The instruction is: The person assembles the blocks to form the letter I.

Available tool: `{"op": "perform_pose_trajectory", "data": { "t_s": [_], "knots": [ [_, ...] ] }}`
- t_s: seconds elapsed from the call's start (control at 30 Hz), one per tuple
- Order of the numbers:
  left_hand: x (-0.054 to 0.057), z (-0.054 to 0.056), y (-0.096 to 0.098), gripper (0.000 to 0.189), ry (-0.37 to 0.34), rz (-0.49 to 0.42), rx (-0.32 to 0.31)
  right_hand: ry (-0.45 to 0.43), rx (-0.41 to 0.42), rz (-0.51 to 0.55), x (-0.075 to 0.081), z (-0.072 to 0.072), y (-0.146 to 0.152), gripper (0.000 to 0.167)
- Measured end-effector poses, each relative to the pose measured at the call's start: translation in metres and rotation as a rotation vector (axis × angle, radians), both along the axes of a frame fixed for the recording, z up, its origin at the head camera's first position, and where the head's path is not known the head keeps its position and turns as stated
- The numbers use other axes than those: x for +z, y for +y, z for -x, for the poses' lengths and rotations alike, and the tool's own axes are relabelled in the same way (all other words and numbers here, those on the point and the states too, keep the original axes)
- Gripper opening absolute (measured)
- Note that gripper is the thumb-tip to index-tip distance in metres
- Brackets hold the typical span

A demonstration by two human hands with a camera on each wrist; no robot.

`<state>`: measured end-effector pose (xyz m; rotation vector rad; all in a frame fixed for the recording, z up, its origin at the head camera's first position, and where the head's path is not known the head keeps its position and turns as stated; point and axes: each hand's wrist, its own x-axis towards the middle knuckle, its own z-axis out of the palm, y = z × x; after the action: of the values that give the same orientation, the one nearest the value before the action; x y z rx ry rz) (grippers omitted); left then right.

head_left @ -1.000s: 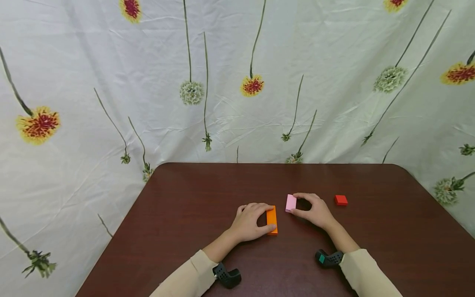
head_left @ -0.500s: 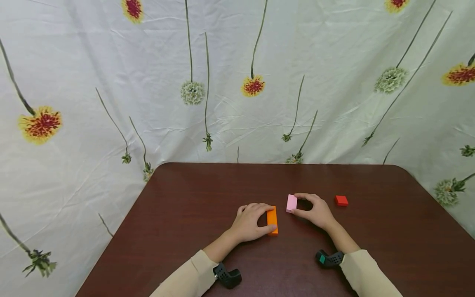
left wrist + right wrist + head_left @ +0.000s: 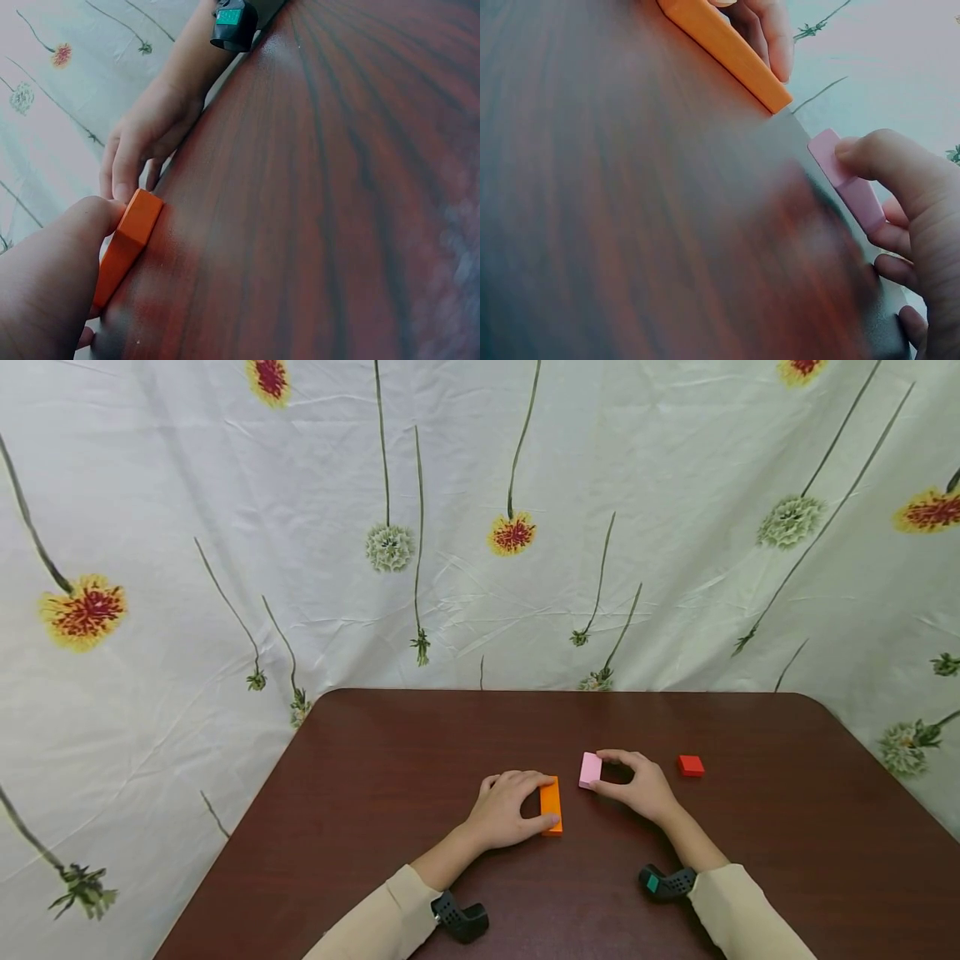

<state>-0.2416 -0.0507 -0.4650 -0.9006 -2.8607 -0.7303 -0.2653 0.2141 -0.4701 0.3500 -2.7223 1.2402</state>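
Near the middle of the table lies a long orange block (image 3: 551, 802). My left hand (image 3: 506, 810) grips it by its ends, thumb on the near end and fingers at the far one. To its right and a little farther back is a shorter pink block (image 3: 590, 770), which my right hand (image 3: 636, 785) pinches between thumb and fingers. A gap separates the two blocks. The right wrist view shows the thumb pressed against the pink block (image 3: 847, 180). In the left wrist view, the orange block (image 3: 131, 240) stands against the left thumb.
A small red block (image 3: 691, 766) lies to the right of my right hand. The dark brown table (image 3: 360, 743) has rounded far corners. Behind it hangs a white cloth (image 3: 450, 593) printed with flowers. Each wrist wears a black band (image 3: 459, 918).
Nothing has clearly moved on the table. The whole head view has shifted by a few pixels; both hands keep their hold on the same blocks.
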Motion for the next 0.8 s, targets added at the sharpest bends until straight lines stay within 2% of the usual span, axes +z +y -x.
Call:
{"op": "perform_pose_trajectory", "data": {
  "t_s": [0.47,0.8],
  "knots": [
    [0.000,0.000,0.000,0.057,0.000,0.000,-0.004,0.003,0.007,0.008,0.002,-0.001,0.000,0.054],
    [0.000,0.000,0.000,0.057,-0.001,0.001,-0.004,-0.023,0.005,0.014,0.011,-0.004,0.001,0.055]
  ]
}}
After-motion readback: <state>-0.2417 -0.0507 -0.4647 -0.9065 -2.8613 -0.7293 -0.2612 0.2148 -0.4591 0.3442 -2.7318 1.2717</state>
